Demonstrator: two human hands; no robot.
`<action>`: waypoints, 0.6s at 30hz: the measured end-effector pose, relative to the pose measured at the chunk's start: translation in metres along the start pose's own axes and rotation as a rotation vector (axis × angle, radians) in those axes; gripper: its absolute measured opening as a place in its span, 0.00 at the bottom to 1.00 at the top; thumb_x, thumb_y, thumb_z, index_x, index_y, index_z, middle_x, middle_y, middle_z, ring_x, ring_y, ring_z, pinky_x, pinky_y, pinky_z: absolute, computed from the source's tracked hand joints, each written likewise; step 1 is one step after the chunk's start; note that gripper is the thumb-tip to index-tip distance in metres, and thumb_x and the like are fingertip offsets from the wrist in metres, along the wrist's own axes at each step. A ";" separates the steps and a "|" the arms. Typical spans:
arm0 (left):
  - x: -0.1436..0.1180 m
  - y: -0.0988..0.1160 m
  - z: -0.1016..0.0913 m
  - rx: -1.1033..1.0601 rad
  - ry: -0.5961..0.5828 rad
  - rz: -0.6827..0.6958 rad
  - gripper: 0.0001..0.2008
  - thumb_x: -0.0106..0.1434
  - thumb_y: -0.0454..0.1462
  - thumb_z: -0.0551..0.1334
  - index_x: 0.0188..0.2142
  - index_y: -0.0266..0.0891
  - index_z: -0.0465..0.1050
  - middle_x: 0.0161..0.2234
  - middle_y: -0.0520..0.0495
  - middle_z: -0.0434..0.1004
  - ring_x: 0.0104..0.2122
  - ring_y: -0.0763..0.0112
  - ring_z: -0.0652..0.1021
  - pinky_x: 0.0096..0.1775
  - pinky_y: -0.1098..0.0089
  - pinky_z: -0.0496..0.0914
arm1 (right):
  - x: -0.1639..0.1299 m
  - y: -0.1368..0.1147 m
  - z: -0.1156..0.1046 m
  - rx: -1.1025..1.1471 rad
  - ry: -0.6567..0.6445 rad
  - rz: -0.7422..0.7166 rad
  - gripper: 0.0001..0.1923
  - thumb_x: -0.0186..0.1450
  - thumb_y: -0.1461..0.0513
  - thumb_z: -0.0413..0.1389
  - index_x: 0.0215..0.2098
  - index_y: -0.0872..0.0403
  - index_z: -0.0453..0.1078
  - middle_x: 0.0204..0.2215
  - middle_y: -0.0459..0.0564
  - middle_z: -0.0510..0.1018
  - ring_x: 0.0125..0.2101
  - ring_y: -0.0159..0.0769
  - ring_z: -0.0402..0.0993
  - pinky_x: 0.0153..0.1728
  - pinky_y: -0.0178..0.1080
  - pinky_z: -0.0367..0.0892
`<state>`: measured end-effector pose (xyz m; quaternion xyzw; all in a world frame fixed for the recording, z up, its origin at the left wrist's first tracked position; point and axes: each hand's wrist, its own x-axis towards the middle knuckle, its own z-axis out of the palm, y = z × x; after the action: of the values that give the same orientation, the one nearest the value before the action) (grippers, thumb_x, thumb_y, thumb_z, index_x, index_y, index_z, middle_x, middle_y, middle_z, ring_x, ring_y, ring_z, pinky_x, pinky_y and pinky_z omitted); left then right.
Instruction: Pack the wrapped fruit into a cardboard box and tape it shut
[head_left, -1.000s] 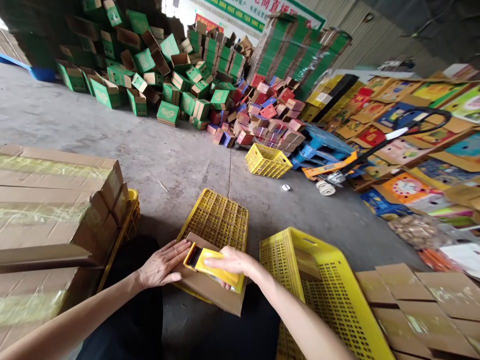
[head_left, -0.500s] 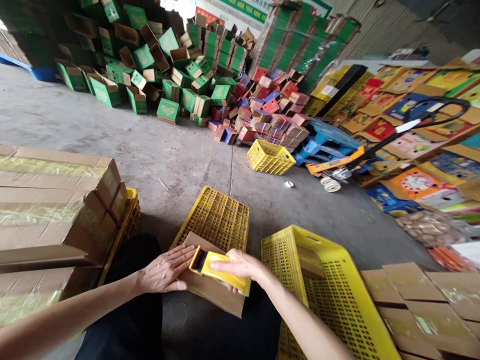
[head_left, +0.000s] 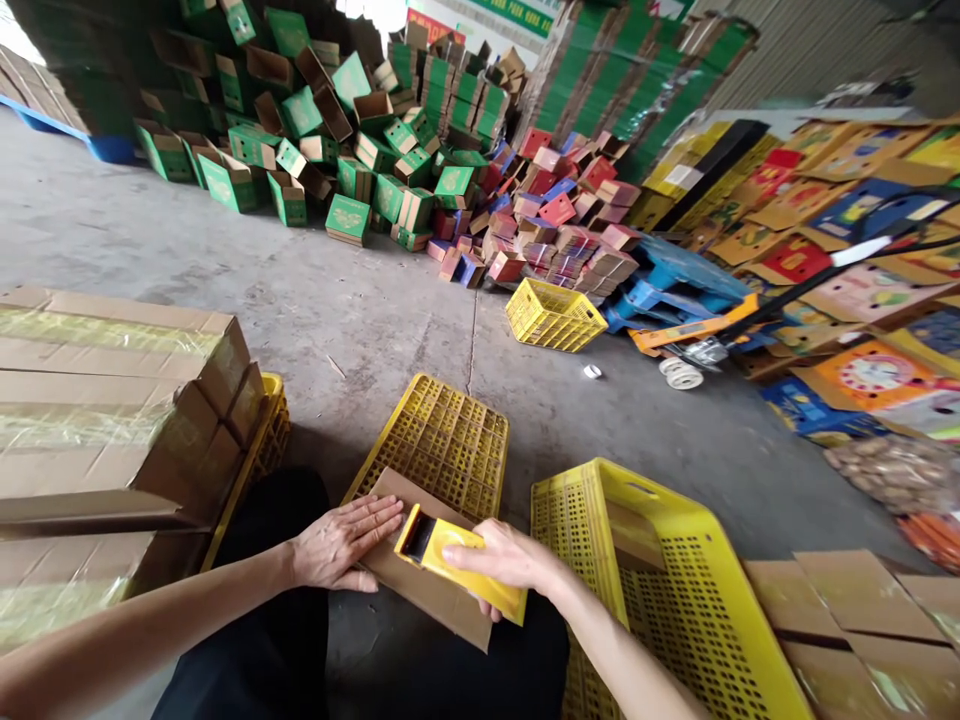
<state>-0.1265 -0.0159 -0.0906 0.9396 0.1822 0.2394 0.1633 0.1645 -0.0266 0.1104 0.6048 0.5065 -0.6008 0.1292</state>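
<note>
- Stacked taped boxes (head_left: 112,400) lie well to the left of your grip; judged finished.
- Your left hand (head_left: 345,545) lies flat, fingers spread, pressing the cardboard box (head_left: 431,590) down; it pinches nothing.
- Your right hand (head_left: 506,565) is closed around the yellow tape dispenser (head_left: 461,560), which rests on the box just right of the left fingertips.
- Judgement: taping is under way; the seam is not yet fully covered.
- A yellow crate (head_left: 660,580) stands right of the grip.

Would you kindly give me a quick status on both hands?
Left hand flat on cardboard piece. Right hand grips yellow tape dispenser on it. Nothing in the way.
</note>
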 end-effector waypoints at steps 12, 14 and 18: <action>0.016 0.028 -0.007 0.028 -0.041 -0.007 0.55 0.69 0.65 0.54 0.78 0.34 0.30 0.74 0.30 0.52 0.73 0.45 0.59 0.71 0.51 0.55 | 0.010 0.008 0.003 -0.009 0.055 0.049 0.22 0.71 0.49 0.58 0.26 0.54 0.71 0.16 0.49 0.78 0.16 0.38 0.78 0.17 0.33 0.71; 0.017 0.029 -0.005 0.033 -0.048 -0.007 0.55 0.69 0.65 0.54 0.78 0.34 0.29 0.74 0.30 0.51 0.73 0.45 0.58 0.71 0.52 0.55 | 0.010 0.008 0.002 -0.006 0.047 0.050 0.22 0.72 0.50 0.57 0.25 0.54 0.71 0.16 0.49 0.78 0.16 0.38 0.78 0.18 0.33 0.71; 0.015 0.025 0.001 0.053 -0.065 0.004 0.54 0.70 0.65 0.52 0.78 0.34 0.30 0.75 0.32 0.48 0.73 0.46 0.57 0.72 0.53 0.54 | 0.009 0.010 0.002 0.000 0.036 0.036 0.22 0.73 0.50 0.56 0.26 0.54 0.70 0.16 0.48 0.78 0.16 0.37 0.78 0.18 0.32 0.71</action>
<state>-0.1076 -0.0315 -0.0757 0.9512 0.1815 0.2042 0.1437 0.1688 -0.0281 0.0978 0.6245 0.4979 -0.5873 0.1310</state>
